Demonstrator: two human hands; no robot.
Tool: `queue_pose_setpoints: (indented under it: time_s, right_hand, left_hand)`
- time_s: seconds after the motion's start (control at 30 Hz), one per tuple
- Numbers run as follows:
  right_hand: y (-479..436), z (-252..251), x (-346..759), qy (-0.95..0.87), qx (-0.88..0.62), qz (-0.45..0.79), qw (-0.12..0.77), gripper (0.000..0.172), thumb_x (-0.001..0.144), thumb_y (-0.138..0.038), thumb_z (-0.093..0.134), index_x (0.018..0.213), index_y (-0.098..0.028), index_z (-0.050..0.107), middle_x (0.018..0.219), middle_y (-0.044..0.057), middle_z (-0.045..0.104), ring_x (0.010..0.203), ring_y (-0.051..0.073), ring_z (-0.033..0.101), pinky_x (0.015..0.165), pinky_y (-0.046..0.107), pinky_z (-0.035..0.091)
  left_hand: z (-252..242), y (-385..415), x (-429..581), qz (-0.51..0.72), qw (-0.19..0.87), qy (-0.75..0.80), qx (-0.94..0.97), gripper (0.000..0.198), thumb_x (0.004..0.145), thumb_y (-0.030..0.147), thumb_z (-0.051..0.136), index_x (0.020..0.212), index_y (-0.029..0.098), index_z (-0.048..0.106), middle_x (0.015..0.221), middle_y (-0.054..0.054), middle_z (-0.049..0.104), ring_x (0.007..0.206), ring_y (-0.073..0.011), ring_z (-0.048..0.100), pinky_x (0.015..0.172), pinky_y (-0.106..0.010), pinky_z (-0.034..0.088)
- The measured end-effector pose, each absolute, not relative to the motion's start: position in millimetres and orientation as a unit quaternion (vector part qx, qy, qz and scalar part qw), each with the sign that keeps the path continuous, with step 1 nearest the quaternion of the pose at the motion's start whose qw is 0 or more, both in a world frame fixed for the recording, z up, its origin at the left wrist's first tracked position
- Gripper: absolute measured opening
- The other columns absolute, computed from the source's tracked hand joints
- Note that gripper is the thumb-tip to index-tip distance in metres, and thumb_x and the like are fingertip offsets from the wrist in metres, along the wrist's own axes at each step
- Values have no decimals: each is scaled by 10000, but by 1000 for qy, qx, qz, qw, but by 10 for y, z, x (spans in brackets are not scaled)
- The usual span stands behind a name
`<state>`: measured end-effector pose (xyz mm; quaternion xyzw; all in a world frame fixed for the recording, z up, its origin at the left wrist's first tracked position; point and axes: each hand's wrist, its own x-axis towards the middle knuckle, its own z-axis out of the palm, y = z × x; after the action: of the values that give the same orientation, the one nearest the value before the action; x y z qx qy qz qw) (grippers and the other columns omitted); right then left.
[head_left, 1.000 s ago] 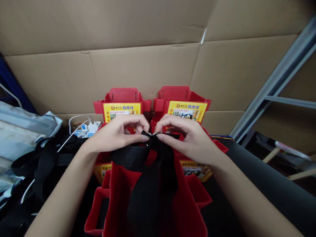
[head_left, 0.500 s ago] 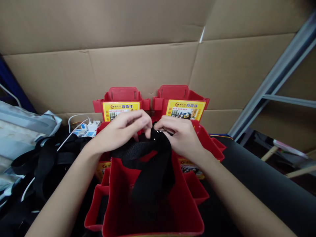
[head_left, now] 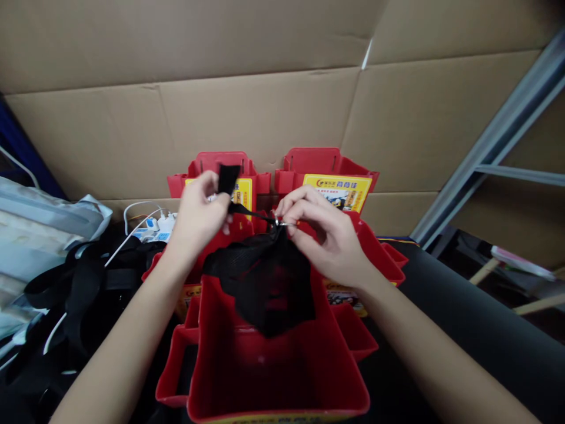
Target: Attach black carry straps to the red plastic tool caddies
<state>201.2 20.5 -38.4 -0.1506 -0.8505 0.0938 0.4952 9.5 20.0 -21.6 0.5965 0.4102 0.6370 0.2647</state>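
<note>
My left hand [head_left: 205, 206] is closed on the end of a black webbing strap [head_left: 228, 178], whose tip stands up above the fingers. From there the strap runs taut to a small metal buckle [head_left: 279, 223]. My right hand [head_left: 324, 227] pinches that buckle between thumb and fingertips. Below it hangs the rest of the black strap [head_left: 282, 282], blurred and bunched, over the back of a red plastic box [head_left: 282, 406]. The box has small side pockets and stands right in front of me.
More red boxes with yellow labels [head_left: 338, 191] stand behind, against a cardboard wall [head_left: 265, 123]. Piled black straps [head_left: 83, 288] and a white power strip [head_left: 154, 229] lie at left. A metal frame [head_left: 489, 135] slants at right beside the black tabletop [head_left: 459, 300].
My left hand has moved left and up, drawing the strap end out from the buckle. The hanging strap has shifted, and my right hand stays at the buckle.
</note>
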Motion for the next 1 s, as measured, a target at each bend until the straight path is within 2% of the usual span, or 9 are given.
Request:
queue_pose_setpoints:
  time_s: [0.13,0.27,0.4,0.57,0.67,0.77,0.83,0.9,1.0]
  right_hand:
    - [212,-357,2016,-796,-161,265,519,112,815,-230,470,717,-175,469,891,36,489,818,135,488,722,279,439]
    - [132,-326,1942,-732,-247,392,500,221,817,-337,519,689,-184,425,765,4,456,653,103,485,544,230,473]
    - [63,-309,1951,-732,-229,435,472,205,736,-241,635,716,-185,438,822,-9,472,784,107,545,708,229,503]
    - [115,-314,1997,-776,-200,393,451,163,740,-124,586,871,-187,511,980,20,516,965,137,551,884,275,462]
    - [157,-321,1983,-777,-215,327,494,284,723,-42,497,959,-200,512,1029,28,542,974,138,559,830,270,494]
    - [143,-283,2012,-795,-252,244,495,401,706,-3,423,1033,-205,535,933,21,605,823,126,596,737,274,505]
    - [127,-216,2098,-788,-300,178,508,383,700,-8,402,976,-194,592,715,3,599,642,117,570,615,267,474]
    - [148,-126,2257,-728,-335,119,586,285,679,-28,413,803,-179,621,565,-7,519,518,104,486,498,255,380]
    - [290,3,2626,-622,-282,115,722,131,633,-99,485,549,-199,480,531,-18,378,467,83,329,456,267,240]
  left_hand:
    - [-147,206,-55,673,283,367,576,118,669,87,556,749,161,512,655,32,556,507,-96,584,432,-186,476]
    - [-128,31,6,545,369,349,667,217,692,282,672,812,169,530,836,-10,602,765,-167,648,661,-281,548]
    - [-197,-83,157,415,366,363,749,455,635,280,729,1031,226,511,1085,-31,574,877,-195,627,698,-285,541]
    - [-232,-36,220,450,304,343,767,351,694,210,653,1025,216,537,993,-27,618,780,-178,627,657,-281,533]
    - [-181,-13,153,438,194,400,782,152,754,199,571,900,193,612,850,-19,650,596,-133,596,567,-253,495]
    - [-122,32,-9,489,41,448,748,98,731,175,586,785,190,667,785,-16,668,678,-155,600,634,-254,475]
    - [-99,95,-170,547,4,465,696,101,705,166,608,780,191,672,772,-8,672,686,-155,588,605,-244,455]
    - [-93,174,-357,591,-11,490,641,111,693,149,612,783,183,667,750,3,663,637,-137,555,546,-234,418]
    - [-92,267,-625,641,19,487,593,121,689,109,614,785,173,652,734,37,641,599,-103,499,519,-218,370]
